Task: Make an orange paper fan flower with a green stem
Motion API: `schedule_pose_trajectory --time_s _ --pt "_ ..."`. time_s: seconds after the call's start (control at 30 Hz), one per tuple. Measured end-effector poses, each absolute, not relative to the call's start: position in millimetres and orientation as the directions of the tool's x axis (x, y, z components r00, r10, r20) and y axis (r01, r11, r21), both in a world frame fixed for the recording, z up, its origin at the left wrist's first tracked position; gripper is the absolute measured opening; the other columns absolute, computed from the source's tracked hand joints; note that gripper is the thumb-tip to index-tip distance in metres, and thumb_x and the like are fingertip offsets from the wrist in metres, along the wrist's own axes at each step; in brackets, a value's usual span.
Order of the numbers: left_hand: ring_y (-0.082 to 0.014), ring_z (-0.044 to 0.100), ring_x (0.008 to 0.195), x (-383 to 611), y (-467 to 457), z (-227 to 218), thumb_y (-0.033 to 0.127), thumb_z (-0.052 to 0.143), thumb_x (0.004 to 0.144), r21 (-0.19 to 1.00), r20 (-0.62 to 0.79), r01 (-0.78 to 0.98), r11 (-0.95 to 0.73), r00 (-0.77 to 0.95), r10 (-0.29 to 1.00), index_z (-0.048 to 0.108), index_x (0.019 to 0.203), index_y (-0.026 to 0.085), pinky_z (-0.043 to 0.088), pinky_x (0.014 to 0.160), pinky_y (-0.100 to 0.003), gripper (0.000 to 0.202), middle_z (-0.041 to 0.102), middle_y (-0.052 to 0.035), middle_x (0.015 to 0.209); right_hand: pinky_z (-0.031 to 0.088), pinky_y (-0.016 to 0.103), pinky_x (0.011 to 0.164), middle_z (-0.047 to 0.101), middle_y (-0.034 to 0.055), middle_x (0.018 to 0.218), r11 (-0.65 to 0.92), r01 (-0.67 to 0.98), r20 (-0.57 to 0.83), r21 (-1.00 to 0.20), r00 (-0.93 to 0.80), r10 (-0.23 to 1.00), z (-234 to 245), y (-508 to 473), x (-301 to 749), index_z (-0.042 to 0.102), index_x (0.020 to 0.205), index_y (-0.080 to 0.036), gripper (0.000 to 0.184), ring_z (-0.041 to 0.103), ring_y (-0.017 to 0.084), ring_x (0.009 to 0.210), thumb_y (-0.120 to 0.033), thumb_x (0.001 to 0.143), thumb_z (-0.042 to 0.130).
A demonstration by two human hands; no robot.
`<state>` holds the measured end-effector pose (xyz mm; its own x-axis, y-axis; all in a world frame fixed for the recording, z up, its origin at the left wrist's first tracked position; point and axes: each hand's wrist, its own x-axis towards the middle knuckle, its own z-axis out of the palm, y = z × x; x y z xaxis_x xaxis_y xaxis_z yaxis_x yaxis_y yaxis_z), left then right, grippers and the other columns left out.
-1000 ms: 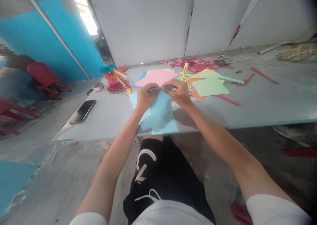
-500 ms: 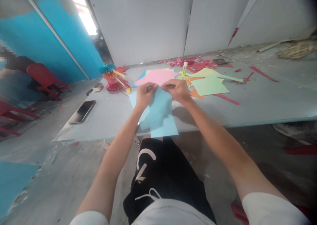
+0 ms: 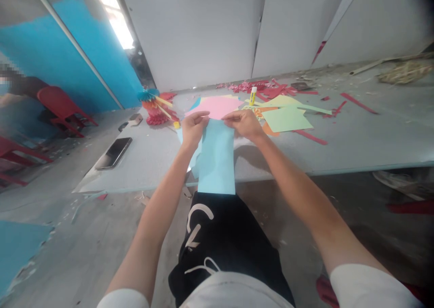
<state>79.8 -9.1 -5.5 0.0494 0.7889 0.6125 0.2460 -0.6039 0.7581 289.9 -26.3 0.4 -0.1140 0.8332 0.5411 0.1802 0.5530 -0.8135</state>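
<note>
A light blue paper sheet (image 3: pixel 217 161) hangs from both my hands over the near edge of the low grey table (image 3: pixel 339 140). My left hand (image 3: pixel 193 127) pinches its top left corner, fingers closed on the paper. My right hand (image 3: pixel 244 123) grips the top right corner the same way. The sheet's lower end reaches past the table edge above my black shorts. Another light blue piece (image 3: pixel 193 158) lies under it on the table. A pink sheet (image 3: pixel 217 105) lies just beyond my hands.
Green (image 3: pixel 288 118), yellow and orange sheets lie right of my hands, with a glue stick (image 3: pixel 252 95) and red paper scraps (image 3: pixel 271 88) behind. A folded paper ornament (image 3: pixel 156 106) and a phone (image 3: pixel 113 153) sit at the left. Red chairs (image 3: pixel 61 106) stand far left.
Both hands lifted the blue sheet off the table and drew it toward me; it now hangs straight down over the table edge instead of lying skewed.
</note>
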Motion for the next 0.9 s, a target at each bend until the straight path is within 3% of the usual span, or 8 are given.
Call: schedule_pose_trajectory --time_s 0.1,0.27,0.5,0.7,0.9 --pt "-0.0166 0.070 0.076 80.9 -11.3 -4.1 0.032 0.072 0.081 0.832 0.544 0.126 -0.540 0.002 0.839 0.077 0.102 0.019 0.055 0.069 -0.029 0.026 0.076 -0.0060 0.083 0.061 0.038 0.088 0.081 0.0058 0.093 0.542 0.177 0.533 -0.821 -0.101 0.840 -0.6 -26.4 288.8 0.082 0.088 -0.021 0.015 0.076 0.024 0.091 -0.026 0.074 0.079" --pt "-0.0160 0.070 0.077 82.4 -15.5 -0.6 0.030 0.076 0.077 0.858 0.512 0.053 -0.511 0.004 0.859 0.079 0.098 0.018 0.053 0.073 -0.028 0.025 0.077 -0.0065 0.086 0.060 0.038 0.088 0.081 0.0061 0.094 0.513 0.209 0.501 -0.833 -0.110 0.858 0.4 -28.4 288.9 0.082 0.090 -0.020 0.017 0.076 0.025 0.093 -0.028 0.076 0.076" --pt "-0.0108 0.054 0.056 81.2 -15.3 -1.5 0.043 0.076 0.079 0.945 0.314 0.053 -0.322 0.126 0.941 0.080 0.092 0.016 0.038 0.052 -0.023 0.030 0.068 -0.0021 0.067 0.059 0.038 0.084 0.081 0.0054 0.092 0.505 0.246 0.493 -0.827 -0.113 0.863 2.3 -31.3 291.6 0.083 0.089 -0.021 0.018 0.075 0.025 0.090 -0.031 0.076 0.076" --pt "-0.0149 0.064 0.072 83.2 -14.7 -1.4 0.037 0.076 0.079 0.866 0.493 0.073 -0.494 0.043 0.869 0.078 0.091 0.017 0.048 0.067 -0.027 0.023 0.075 -0.0060 0.081 0.058 0.037 0.084 0.080 0.0072 0.095 0.526 0.227 0.511 -0.820 -0.123 0.851 0.9 -31.2 290.6 0.081 0.091 -0.019 0.019 0.074 0.024 0.090 -0.032 0.078 0.075" --pt "-0.0113 0.051 0.057 82.7 -17.2 -0.1 0.026 0.076 0.077 0.832 0.535 0.121 -0.541 0.080 0.841 0.078 0.094 0.020 0.041 0.058 -0.025 0.019 0.061 0.0008 0.064 0.056 0.035 0.083 0.079 0.0063 0.094 0.559 0.234 0.555 -0.796 -0.087 0.827 -1.6 -28.7 290.4 0.079 0.090 -0.019 0.015 0.072 0.022 0.088 -0.026 0.081 0.069"
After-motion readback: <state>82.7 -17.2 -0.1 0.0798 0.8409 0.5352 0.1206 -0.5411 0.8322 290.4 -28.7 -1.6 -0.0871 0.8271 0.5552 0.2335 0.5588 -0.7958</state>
